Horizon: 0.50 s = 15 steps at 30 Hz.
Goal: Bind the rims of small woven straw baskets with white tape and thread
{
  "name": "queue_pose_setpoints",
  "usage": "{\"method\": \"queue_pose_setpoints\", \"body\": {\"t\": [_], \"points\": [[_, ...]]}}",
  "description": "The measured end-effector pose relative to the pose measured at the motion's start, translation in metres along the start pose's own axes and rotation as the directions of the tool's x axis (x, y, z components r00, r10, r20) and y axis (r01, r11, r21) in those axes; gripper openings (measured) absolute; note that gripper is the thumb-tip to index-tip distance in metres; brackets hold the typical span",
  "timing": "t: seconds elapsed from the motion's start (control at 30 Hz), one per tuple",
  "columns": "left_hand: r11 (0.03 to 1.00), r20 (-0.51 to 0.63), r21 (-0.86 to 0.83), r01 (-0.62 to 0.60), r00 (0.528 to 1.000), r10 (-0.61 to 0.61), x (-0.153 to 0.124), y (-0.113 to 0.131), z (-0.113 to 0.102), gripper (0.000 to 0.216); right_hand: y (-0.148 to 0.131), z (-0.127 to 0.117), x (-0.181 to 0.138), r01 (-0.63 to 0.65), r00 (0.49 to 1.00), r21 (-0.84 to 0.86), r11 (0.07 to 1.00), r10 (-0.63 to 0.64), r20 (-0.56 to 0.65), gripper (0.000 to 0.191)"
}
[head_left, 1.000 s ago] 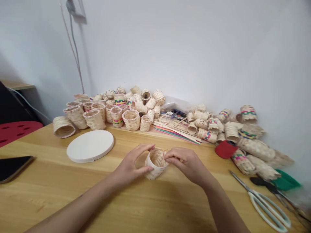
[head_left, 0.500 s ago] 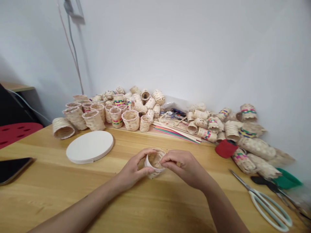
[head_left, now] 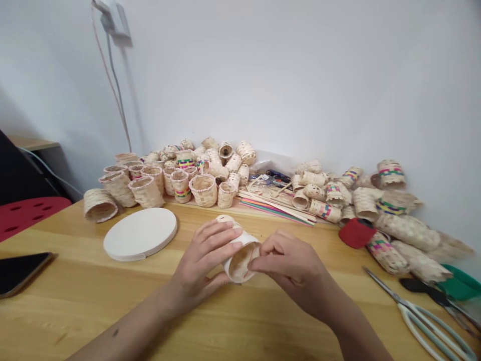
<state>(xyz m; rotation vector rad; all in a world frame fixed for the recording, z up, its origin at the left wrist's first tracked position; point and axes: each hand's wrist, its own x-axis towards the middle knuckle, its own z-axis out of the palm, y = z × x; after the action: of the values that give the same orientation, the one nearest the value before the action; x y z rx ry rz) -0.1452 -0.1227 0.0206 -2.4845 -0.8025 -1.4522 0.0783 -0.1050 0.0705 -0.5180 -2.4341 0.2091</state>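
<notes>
A small pale woven basket (head_left: pixel 239 261) is held just above the wooden table (head_left: pixel 75 296), tipped so its open mouth faces me. My left hand (head_left: pixel 203 263) wraps round its left side, fingers over the top and thumb beneath. My right hand (head_left: pixel 289 263) pinches the basket's right rim with closed fingertips. Whether a thin strip is in that pinch I cannot make out.
A heap of woven baskets (head_left: pixel 195 173) lines the wall, with more (head_left: pixel 379 210) to the right. Coloured strips (head_left: pixel 276 206) lie between them. A white round board (head_left: pixel 140 233), a dark phone (head_left: pixel 20 271), scissors (head_left: pixel 428 313), a red piece (head_left: pixel 356 232) and a red stool (head_left: pixel 26 213) are around.
The basket has been tipped from upright toward me and brought slightly nearer. My left hand has closed further over it. My right hand stays pinched at the rim.
</notes>
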Motion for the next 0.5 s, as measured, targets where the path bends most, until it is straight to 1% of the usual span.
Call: {"method": "queue_pose_setpoints", "body": {"t": [0.17,0.37,0.5], "points": [[1.0,0.02,0.024,-0.013,1.0,0.013,-0.0006,-0.0011,-0.0002,0.055,-0.0014,0.0011,0.0003,-0.014,0.999,-0.041,0.999,0.016,0.05,0.023],[1.0,0.036,0.023,0.004,0.999,-0.005,0.0005,0.0005,-0.0011,0.054,-0.0012,0.0016,0.0011,0.002,0.999,-0.031,1.0,-0.001,0.035,0.021],[1.0,0.044,0.022,0.02,0.999,-0.021,0.0,0.0006,-0.0013,0.055,-0.0011,0.0026,0.0014,0.004,0.999,-0.037,0.999,-0.002,0.045,0.021]]}}
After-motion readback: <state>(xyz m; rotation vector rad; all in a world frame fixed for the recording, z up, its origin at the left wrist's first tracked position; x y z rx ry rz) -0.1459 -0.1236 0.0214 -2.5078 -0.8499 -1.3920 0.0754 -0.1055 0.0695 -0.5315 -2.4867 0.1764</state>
